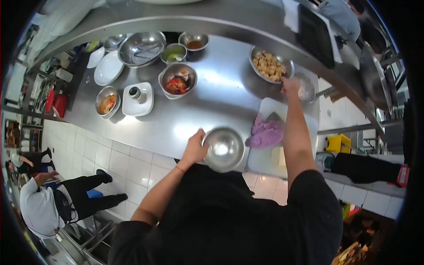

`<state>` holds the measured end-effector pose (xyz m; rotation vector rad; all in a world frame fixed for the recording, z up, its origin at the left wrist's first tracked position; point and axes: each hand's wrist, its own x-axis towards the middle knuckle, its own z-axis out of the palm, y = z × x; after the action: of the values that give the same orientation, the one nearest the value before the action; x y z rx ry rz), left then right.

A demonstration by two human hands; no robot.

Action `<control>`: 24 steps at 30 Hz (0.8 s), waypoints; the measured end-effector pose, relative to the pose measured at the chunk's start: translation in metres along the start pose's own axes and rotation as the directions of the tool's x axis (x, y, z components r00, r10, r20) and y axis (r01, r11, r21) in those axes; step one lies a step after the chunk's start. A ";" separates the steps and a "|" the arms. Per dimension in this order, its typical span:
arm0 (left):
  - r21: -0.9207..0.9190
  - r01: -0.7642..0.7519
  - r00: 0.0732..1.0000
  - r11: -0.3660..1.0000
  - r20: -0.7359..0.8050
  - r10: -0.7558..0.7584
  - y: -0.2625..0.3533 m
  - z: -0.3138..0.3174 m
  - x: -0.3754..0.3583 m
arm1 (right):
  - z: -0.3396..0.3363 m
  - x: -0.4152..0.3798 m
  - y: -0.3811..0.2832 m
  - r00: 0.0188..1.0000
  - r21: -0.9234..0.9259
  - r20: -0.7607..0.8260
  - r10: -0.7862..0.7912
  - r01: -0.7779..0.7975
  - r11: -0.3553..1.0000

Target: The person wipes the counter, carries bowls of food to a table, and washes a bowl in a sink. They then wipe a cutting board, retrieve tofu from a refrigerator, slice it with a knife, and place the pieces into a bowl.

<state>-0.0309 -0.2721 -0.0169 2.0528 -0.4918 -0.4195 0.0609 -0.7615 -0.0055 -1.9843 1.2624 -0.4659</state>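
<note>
Left grip (194, 148) clasps the empty bowl (224, 149); right grip (290, 85), closure unclear, reaches past purple cloth (266, 133).

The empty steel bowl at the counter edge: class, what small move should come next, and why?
Probably carry fried pieces across into it. The left hand steadies the empty round steel bowl, while the right hand reaches the steel bowl of browned fried pieces beyond the white cutting board.

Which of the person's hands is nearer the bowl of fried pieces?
Right. The right hand reaches the rim of the bowl of fried pieces; the left hand grips the empty steel bowl, well away.
</note>
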 end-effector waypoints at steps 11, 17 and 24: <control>-0.540 0.395 0.918 0.744 0.213 -0.333 0.035 -0.052 0.078 | -0.040 -0.011 -0.020 0.989 -0.259 -0.045 -0.139 0.123 0.958; -0.626 0.349 0.936 0.698 0.189 -0.298 0.054 0.002 0.142 | -0.078 -0.058 -0.037 0.969 0.602 0.213 -0.127 -0.027 0.798; -0.762 0.318 0.939 0.564 0.169 -0.301 0.098 0.029 0.170 | -0.071 -0.124 -0.055 0.758 0.197 -0.054 -0.650 0.646 0.737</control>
<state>0.0847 -0.4244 0.0376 1.2460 0.0842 -0.7213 -0.0062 -0.6643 0.0925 -2.2013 0.4309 -0.8727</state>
